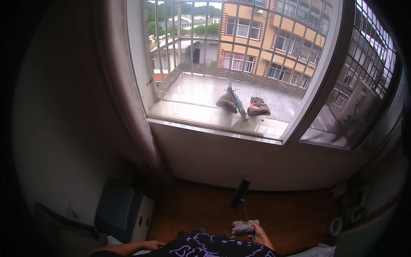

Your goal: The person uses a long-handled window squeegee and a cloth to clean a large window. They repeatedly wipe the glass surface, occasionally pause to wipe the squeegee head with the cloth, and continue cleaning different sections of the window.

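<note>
My right hand (260,234) is closed at the lower middle, close to my body. A crumpled grey cloth (243,227) is bunched at its fingers. A thin pole (244,208) runs from the hand to a dark, narrow rectangular head (239,193) on the floor, close to the wall under the window. Whether this is a broom or a flat mop, I cannot tell. My left hand (153,245) rests low against my dark shirt, left of centre. Its fingers are small, dim and partly hidden by the shirt.
A window frame (205,127) opens onto a barred ledge (192,88) with several shoes (258,106). A curtain (124,81) hangs at left, above a dark-topped cabinet (120,205). A white bin-like container (335,226) stands on the wooden floor (291,205) at right.
</note>
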Action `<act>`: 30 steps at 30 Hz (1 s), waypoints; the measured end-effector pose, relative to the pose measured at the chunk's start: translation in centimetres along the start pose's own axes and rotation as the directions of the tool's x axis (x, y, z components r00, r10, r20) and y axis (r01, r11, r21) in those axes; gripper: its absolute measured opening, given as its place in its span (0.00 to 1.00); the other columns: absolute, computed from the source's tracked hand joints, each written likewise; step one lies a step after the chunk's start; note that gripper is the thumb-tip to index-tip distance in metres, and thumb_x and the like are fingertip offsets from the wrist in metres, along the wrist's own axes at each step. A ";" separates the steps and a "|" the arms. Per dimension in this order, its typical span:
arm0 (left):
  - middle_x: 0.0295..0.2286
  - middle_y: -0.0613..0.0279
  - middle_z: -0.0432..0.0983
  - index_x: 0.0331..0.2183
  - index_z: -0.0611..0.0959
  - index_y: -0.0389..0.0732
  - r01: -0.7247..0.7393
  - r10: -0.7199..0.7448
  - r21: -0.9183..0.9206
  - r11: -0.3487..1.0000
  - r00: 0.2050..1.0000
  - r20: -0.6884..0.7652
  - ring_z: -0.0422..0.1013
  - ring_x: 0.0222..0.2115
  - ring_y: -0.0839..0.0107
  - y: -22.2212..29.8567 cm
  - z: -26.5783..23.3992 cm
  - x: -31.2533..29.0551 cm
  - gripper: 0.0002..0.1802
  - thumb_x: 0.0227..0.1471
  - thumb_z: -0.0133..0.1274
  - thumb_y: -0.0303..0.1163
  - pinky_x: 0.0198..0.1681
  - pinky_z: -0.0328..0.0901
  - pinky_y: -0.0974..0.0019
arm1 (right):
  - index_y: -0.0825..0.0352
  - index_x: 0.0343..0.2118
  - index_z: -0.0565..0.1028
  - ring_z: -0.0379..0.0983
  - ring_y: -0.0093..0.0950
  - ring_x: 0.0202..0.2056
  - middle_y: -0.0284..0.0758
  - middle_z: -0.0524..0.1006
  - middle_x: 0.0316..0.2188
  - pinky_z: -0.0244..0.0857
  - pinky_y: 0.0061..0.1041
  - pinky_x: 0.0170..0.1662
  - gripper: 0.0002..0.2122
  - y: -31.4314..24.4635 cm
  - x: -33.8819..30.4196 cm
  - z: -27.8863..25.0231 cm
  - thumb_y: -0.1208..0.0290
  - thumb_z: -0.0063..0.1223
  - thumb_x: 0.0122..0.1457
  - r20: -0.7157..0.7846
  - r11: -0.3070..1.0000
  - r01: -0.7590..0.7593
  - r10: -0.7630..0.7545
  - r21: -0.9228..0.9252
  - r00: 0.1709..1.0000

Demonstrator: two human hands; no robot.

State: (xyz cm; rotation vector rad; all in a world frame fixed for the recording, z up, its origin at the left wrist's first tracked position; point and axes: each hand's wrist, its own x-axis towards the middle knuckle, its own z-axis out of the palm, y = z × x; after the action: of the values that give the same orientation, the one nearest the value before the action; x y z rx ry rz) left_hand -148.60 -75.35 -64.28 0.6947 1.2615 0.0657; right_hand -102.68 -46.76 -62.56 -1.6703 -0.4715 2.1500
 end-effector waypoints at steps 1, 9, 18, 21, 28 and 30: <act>0.49 0.54 0.65 0.53 0.66 0.41 0.005 -0.005 0.000 1.000 0.999 0.035 0.63 0.49 0.63 -0.6 0.1 1.4 0.31 0.52 0.46 0.48 0.52 0.56 0.65 | 0.65 0.41 0.67 0.68 0.28 0.23 0.36 0.73 0.31 0.60 0.23 0.16 0.12 -0.3 -0.5 0.5 0.66 0.37 0.58 0.008 1.000 -0.018 0.018 0.005 1.000; 0.48 0.57 0.64 0.54 0.64 0.39 -0.066 0.063 0.033 0.997 0.995 0.079 0.62 0.47 0.66 -1.7 0.5 9.1 0.36 0.51 0.46 0.52 0.52 0.54 0.65 | 0.71 0.45 0.67 0.68 0.26 0.20 0.39 0.75 0.29 0.57 0.17 0.13 0.17 -2.6 -6.0 5.1 0.84 0.34 0.52 0.061 0.995 0.095 -0.093 -0.034 0.994; 0.39 0.55 0.68 0.50 0.66 0.39 0.110 -0.110 -0.238 0.965 0.994 0.013 0.70 0.37 0.68 7.1 -4.8 -4.7 0.38 0.44 0.54 0.56 0.36 0.69 0.67 | 0.68 0.30 0.75 0.66 0.22 0.19 0.33 0.73 0.23 0.60 0.21 0.17 0.12 -1.3 -2.6 2.3 0.63 0.52 0.52 -0.044 0.995 0.092 -0.094 -0.031 0.995; 0.40 0.47 0.68 0.50 0.64 0.35 -0.256 0.269 -0.609 0.751 0.960 -0.072 0.72 0.38 0.62 12.9 -4.5 -4.8 0.41 0.45 0.51 0.58 0.37 0.73 0.62 | 0.68 0.29 0.76 0.66 0.20 0.19 0.30 0.72 0.20 0.59 0.19 0.17 0.16 -1.5 -2.7 2.6 0.57 0.53 0.53 -0.018 0.981 0.117 -0.121 -0.154 0.993; 0.41 0.47 0.69 0.50 0.64 0.33 -0.496 0.767 -0.825 0.270 0.629 -0.128 0.71 0.40 0.60 26.2 0.2 0.4 0.46 0.39 0.54 0.60 0.39 0.72 0.60 | 0.63 0.35 0.76 0.65 0.18 0.21 0.28 0.74 0.24 0.57 0.16 0.17 0.09 -1.2 -4.2 4.2 0.64 0.51 0.56 -0.020 0.910 0.208 -0.231 -0.360 0.973; 0.41 0.48 0.69 0.50 0.65 0.33 -0.510 0.818 -0.832 0.218 0.560 -0.129 0.71 0.41 0.61 28.8 1.2 0.7 0.46 0.39 0.55 0.59 0.39 0.72 0.60 | 0.61 0.38 0.76 0.66 0.18 0.23 0.29 0.74 0.27 0.58 0.15 0.18 0.09 -1.4 -4.2 4.1 0.67 0.51 0.56 0.023 0.912 0.186 -0.191 -0.364 0.981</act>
State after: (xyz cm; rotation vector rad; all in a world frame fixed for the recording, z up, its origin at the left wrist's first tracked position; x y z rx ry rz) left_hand -138.06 -52.64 -49.98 0.3486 0.3390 1.1895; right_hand -105.58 -47.68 -57.38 -1.7377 -1.0404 1.9959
